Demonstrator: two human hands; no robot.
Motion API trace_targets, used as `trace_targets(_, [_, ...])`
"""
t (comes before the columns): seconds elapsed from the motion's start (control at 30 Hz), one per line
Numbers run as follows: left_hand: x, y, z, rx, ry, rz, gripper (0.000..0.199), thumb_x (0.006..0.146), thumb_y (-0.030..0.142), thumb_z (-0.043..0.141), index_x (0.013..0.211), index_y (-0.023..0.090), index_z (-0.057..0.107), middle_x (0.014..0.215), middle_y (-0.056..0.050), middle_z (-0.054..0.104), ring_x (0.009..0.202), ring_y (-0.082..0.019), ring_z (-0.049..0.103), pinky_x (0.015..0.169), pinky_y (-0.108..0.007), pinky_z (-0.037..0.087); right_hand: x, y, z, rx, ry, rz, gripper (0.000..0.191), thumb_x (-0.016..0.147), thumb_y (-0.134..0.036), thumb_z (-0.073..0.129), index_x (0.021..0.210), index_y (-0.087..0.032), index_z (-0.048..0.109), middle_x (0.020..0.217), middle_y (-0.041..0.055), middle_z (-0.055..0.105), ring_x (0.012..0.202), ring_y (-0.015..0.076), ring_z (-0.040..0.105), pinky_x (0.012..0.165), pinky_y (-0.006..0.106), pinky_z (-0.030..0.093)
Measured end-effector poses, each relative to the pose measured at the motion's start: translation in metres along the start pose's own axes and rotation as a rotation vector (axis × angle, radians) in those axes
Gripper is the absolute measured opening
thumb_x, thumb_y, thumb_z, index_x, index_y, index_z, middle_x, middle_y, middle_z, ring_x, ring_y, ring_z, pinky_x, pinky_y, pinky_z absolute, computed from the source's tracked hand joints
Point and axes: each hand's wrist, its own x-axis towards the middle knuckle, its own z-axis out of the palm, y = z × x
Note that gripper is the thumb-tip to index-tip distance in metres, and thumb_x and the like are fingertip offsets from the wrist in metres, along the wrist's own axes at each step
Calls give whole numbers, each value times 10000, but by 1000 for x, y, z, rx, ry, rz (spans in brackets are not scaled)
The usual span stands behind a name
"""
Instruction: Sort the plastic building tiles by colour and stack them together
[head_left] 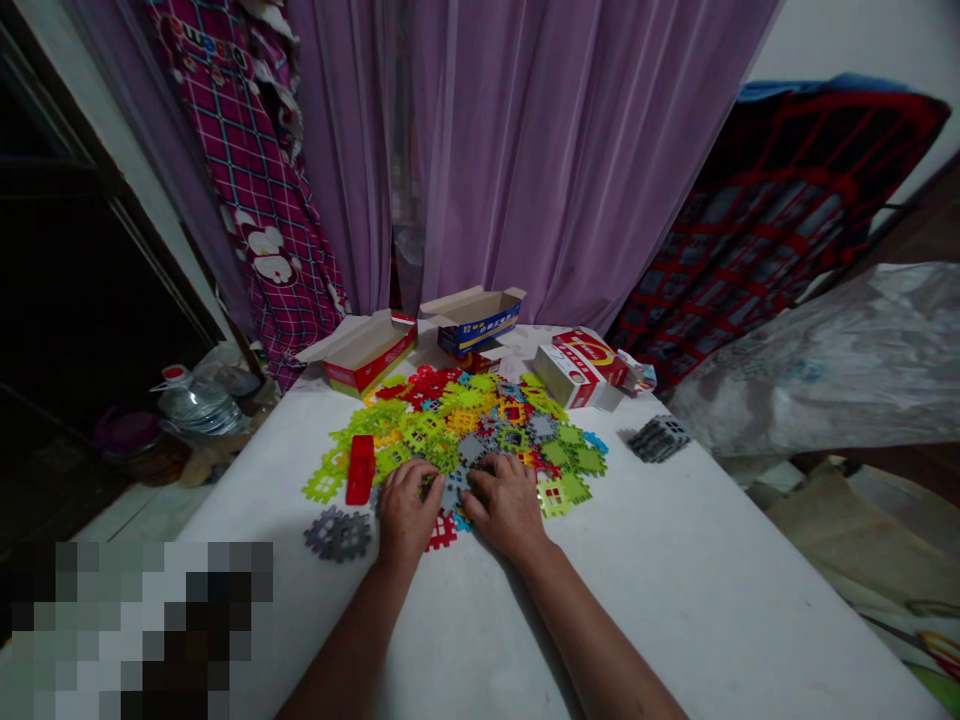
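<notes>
Colourful flat notched plastic pieces (427,430) lie in a wide pile on the white table (480,640). My left hand (409,505) rests at the pile's near edge, its fingers curled at grey pieces. Opposite it, my right hand (510,500) has bent fingers by a grey piece (456,487) between the hands. Whether either hand grips a piece is hidden by the fingers. A red block (361,470) stands left of my left hand, with loose grey pieces (337,534) nearer me. Some red pieces (441,532) lie just below the hands.
Behind the pile are an open red box (375,360), an open blue box (480,325) and a red-and-white box (574,370). A stack of grey pieces (658,438) sits at the right. Purple curtains (540,150) hang behind; a water bottle (199,400) stands beyond the left edge.
</notes>
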Motion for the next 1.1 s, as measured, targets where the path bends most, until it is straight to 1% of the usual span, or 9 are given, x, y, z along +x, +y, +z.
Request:
trace_targets(0.13, [1,1,-1,6,-1,10,92,882,281,587,874,229,662,932,-50,708,935,-219,649,877,-364,496,1,1,10,70,22,42,142,778,-325,729,876,-222,717,1101,60,652,1039,248,504,870,400,334])
trace_targets(0.27, [1,1,-1,21,-16,6,89,878,280,589,874,234,666,942,-49,712,948,-222,651,882,-366,494,-2,3,16,122,103,46,146,757,-318,742,835,-212,677,1097,56,659,1042,241,517,894,400,326])
trace_targets(0.37, [1,0,0,29,-24,18,92,878,284,592,872,233,669,946,-50,713,949,-224,651,884,-367,493,-10,7,11,121,183,25,134,771,-305,731,831,-216,652,1097,48,660,1042,232,523,905,393,318])
trace_targets(0.47, [1,-2,1,32,-23,29,98,876,293,592,868,239,673,956,-50,714,945,-224,651,877,-366,494,-25,20,1,70,238,-6,141,786,-316,717,858,-226,634,1103,45,654,1053,231,521,910,385,323])
trace_targets(0.57, [0,-5,2,38,-21,36,104,867,309,595,855,246,678,968,-49,714,950,-228,650,879,-372,492,-48,42,-13,-10,293,2,138,806,-317,688,883,-228,618,1092,52,649,1059,238,523,904,382,337])
trace_targets(0.73, [0,-10,5,46,-20,77,138,870,339,582,857,249,686,970,-52,715,952,-231,649,888,-372,484,-86,88,-36,-124,341,80,102,844,-318,631,882,-225,609,1047,62,657,1001,232,555,862,373,368])
trace_targets(0.87, [0,-13,6,58,-15,95,196,893,387,545,864,253,685,981,-57,717,958,-238,649,886,-379,483,-105,124,-48,-181,329,138,119,850,-341,615,883,-227,625,1037,66,667,980,229,570,842,371,392])
trace_targets(1.0, [1,-17,7,67,-21,101,248,896,434,521,870,249,684,986,-59,719,956,-245,650,884,-385,483,-119,159,-60,-189,271,154,127,836,-335,614,903,-232,645,1058,65,670,996,224,584,843,366,421])
trace_targets(1.1, [2,-19,8,68,-26,110,268,892,455,513,863,249,682,974,-57,719,955,-248,650,886,-386,482,-129,180,-69,-185,240,170,158,830,-317,596,949,-230,654,1095,73,670,1024,228,588,853,371,436])
